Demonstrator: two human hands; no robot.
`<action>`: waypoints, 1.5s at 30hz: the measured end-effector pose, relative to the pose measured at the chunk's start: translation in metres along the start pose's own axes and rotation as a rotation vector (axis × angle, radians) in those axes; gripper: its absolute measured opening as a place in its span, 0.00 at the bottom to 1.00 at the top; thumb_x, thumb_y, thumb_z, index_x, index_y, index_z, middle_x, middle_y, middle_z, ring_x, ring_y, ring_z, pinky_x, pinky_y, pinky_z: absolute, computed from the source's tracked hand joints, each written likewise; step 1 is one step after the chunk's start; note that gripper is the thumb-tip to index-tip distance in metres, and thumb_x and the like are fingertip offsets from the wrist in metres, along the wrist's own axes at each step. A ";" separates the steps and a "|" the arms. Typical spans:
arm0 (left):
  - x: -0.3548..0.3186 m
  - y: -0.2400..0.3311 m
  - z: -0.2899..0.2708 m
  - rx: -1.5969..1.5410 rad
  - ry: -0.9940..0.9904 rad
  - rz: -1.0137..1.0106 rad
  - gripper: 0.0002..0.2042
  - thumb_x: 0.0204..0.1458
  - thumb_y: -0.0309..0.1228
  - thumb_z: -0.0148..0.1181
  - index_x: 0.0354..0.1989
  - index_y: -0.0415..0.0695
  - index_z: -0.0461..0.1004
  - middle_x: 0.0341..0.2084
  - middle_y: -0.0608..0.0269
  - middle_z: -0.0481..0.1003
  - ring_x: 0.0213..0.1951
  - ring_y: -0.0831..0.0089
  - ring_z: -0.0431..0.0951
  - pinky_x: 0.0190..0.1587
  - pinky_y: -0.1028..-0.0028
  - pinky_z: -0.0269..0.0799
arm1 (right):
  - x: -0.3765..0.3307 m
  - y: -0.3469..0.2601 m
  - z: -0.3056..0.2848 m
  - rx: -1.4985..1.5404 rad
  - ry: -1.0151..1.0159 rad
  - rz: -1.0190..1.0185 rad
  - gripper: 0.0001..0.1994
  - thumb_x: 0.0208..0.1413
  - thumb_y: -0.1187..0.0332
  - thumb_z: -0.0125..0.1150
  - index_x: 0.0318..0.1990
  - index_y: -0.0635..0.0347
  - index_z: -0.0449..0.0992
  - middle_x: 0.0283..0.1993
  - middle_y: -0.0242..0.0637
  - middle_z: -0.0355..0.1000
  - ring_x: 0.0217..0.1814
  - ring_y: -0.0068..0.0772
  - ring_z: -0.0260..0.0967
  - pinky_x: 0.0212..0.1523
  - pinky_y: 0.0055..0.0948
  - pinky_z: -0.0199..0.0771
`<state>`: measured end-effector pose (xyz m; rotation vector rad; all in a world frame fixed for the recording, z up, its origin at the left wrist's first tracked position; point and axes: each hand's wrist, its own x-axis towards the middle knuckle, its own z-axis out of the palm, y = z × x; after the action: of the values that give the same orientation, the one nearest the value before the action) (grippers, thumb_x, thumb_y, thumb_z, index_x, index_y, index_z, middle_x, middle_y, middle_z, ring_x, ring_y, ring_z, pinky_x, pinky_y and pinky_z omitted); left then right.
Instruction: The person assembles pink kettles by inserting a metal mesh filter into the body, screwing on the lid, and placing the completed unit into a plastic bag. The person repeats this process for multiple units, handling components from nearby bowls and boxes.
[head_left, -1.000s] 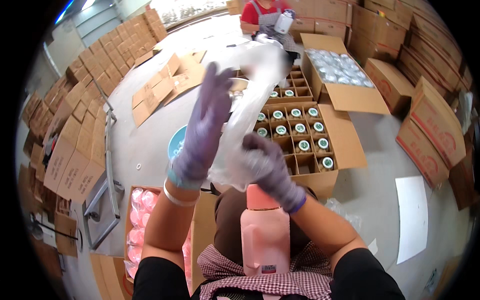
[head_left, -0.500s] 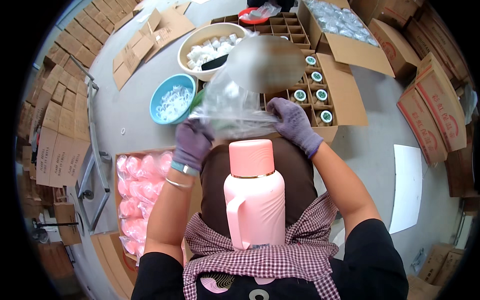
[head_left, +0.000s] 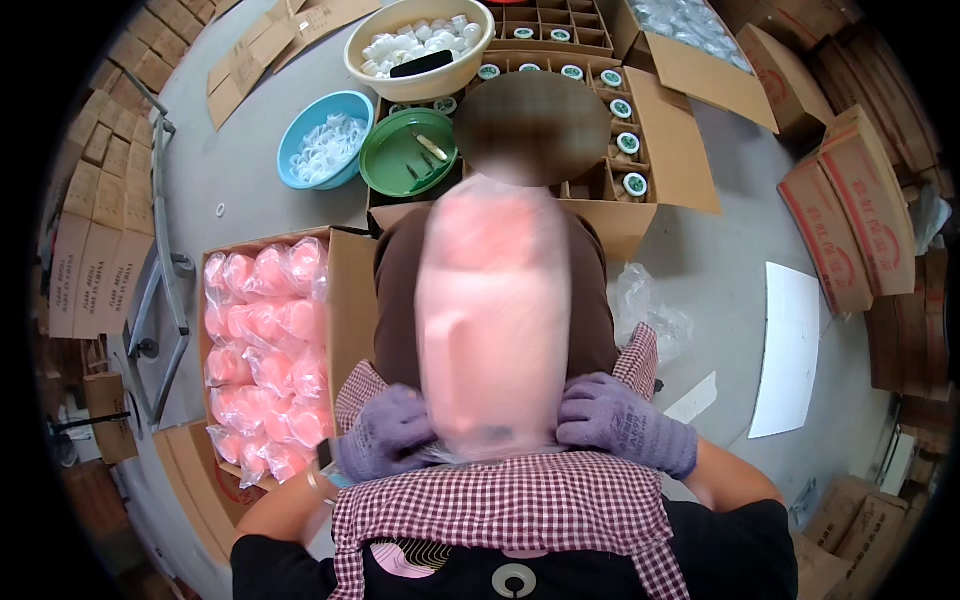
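A pink vacuum jug (head_left: pixel 492 330) with a side handle and a lighter body stands in front of me at my lap. A clear plastic bag (head_left: pixel 500 195) is drawn down over it, blurred by motion. My left hand (head_left: pixel 385 435), in a grey-purple glove, is closed at the jug's lower left, on the bag's edge. On the lower right my gloved right hand (head_left: pixel 622 426) is closed on the same edge. The fingertips of both are partly hidden against the jug's base.
At my left, a carton (head_left: pixel 350 300) holds several bagged pink jugs. Ahead are a green basin (head_left: pixel 385 150) with small tools, a blue basin (head_left: pixel 290 150) of clear rings, a cream basin (head_left: pixel 360 75) of white parts, and a divided carton (head_left: pixel 690 165). Loose plastic film (head_left: pixel 650 315) lies at right.
Both hands have come back towards me from beyond the jug, pulling the plastic bag down over it. The green basin, formerly behind the bag, now shows fully.
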<state>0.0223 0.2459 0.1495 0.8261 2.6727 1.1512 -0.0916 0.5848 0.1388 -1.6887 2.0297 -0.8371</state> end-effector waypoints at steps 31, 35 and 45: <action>-0.310 -0.154 -0.101 -0.661 1.814 -0.705 0.14 0.62 0.26 0.58 0.56 0.41 0.74 0.50 0.62 0.79 0.48 0.68 0.80 0.51 0.70 0.77 | 0.072 -0.006 -0.009 0.340 0.665 0.464 0.17 0.61 0.69 0.57 0.55 0.68 0.75 0.55 0.41 0.73 0.60 0.36 0.70 0.65 0.34 0.67; -0.368 -0.277 -0.056 -0.140 2.092 -0.680 0.16 0.58 0.21 0.58 0.56 0.38 0.75 0.46 0.62 0.81 0.45 0.68 0.81 0.48 0.72 0.76 | 0.112 -0.009 -0.007 0.227 0.487 0.436 0.16 0.56 0.73 0.58 0.52 0.67 0.76 0.53 0.43 0.73 0.58 0.39 0.71 0.64 0.33 0.66; -0.391 -0.428 0.060 -0.019 1.897 -1.251 0.23 0.58 0.27 0.59 0.63 0.37 0.70 0.56 0.54 0.73 0.55 0.63 0.73 0.59 0.70 0.69 | 0.170 -0.019 0.015 0.216 0.178 0.587 0.18 0.55 0.66 0.61 0.51 0.68 0.77 0.52 0.46 0.73 0.56 0.42 0.73 0.60 0.36 0.71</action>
<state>0.1839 -0.1617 -0.2334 -2.8052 2.5081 1.5724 -0.1043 0.4143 0.1549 -0.8519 2.2733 -0.9660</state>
